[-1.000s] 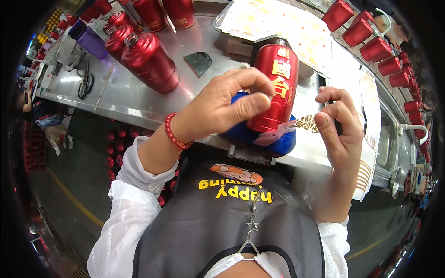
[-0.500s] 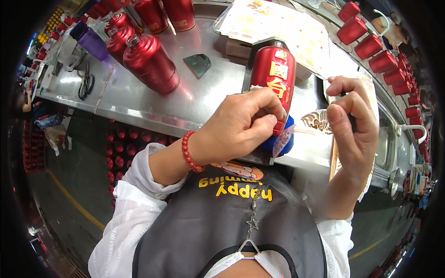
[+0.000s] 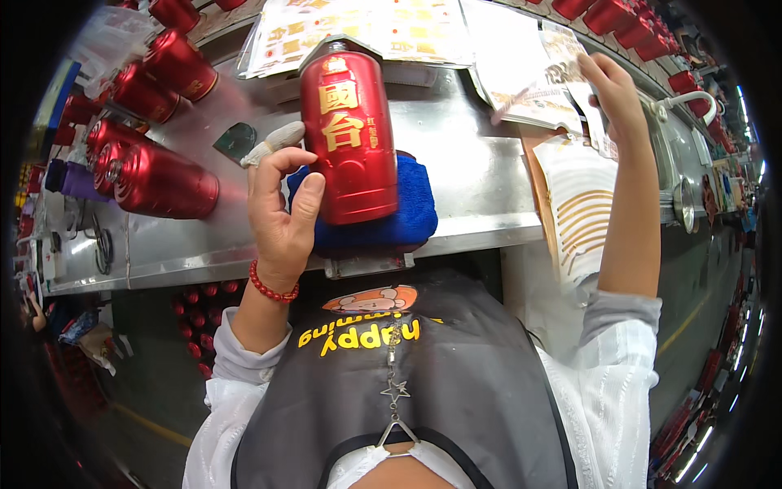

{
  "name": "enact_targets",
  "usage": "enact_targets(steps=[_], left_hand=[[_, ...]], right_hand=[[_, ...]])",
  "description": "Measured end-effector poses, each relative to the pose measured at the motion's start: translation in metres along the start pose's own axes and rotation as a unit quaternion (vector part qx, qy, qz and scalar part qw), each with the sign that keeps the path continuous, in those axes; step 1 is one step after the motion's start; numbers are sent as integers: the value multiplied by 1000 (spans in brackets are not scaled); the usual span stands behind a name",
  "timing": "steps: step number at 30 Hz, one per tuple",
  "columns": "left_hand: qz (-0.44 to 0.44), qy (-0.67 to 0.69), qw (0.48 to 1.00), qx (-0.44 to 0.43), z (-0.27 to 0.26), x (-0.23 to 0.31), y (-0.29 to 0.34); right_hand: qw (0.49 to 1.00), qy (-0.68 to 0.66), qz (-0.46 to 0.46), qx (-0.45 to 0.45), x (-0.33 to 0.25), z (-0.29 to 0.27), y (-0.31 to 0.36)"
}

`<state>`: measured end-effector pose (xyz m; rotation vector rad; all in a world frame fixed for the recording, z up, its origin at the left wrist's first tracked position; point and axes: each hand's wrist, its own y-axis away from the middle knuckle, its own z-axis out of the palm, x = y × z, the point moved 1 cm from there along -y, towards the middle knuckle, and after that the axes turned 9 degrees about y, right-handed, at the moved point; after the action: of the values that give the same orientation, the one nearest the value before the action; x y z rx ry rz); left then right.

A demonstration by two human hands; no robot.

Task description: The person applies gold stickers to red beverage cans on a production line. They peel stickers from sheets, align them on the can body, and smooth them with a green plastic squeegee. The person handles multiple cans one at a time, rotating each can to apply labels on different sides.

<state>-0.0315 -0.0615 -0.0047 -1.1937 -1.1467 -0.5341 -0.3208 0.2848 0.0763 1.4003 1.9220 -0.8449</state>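
Note:
A red bottle (image 3: 350, 138) with raised gold characters lies on a dark cradle, its base end over a blue cloth pad (image 3: 415, 200). My left hand (image 3: 281, 200) is at the bottle's left side, fingers apart. A whitish cover wraps one of its fingertips, and the thumb stands free near the bottle. Off to the right, my right hand (image 3: 619, 98) bends its fingers over a pale printed label strip (image 3: 574, 73) and appears to pinch its edge. Under that hand lies a label sheet (image 3: 582, 196) with curved gold-brown bands.
Several red bottles (image 3: 167, 179) stand at the left of the metal table (image 3: 481, 179). A dark green flat piece (image 3: 235, 143) lies near the cradle. Printed sheets (image 3: 407, 33) cover the back. Scissors (image 3: 102, 248) lie far left; a white tap (image 3: 692, 102) rises at right.
My left hand has let go of the label piece at the bottle and moved to the bottle's left side. My right hand has gone up and right onto the label sheets. The view has shifted.

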Motion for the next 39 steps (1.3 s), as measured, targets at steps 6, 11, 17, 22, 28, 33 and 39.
enact_targets(steps=[6,11,17,22,28,33,39], left_hand=[[-24,45,999,15,0,-12,6],[-30,53,998,13,3,-7,11],[-16,47,998,24,7,-10,14],[-5,40,999,29,8,-12,12],[-4,44,999,28,9,-12,12],[4,39,999,26,9,-13,12],[0,37,999,25,7,-14,13]], right_hand=[[973,232,-5,11,68,5,-111],[797,596,-6,-96,147,-18,-121],[866,447,119,-191,131,-25,-43],[936,290,146,-134,135,-18,-30],[937,227,238,-117,131,-14,-32],[944,233,226,-54,149,-15,-34],[937,349,25,18,121,-18,-28]])
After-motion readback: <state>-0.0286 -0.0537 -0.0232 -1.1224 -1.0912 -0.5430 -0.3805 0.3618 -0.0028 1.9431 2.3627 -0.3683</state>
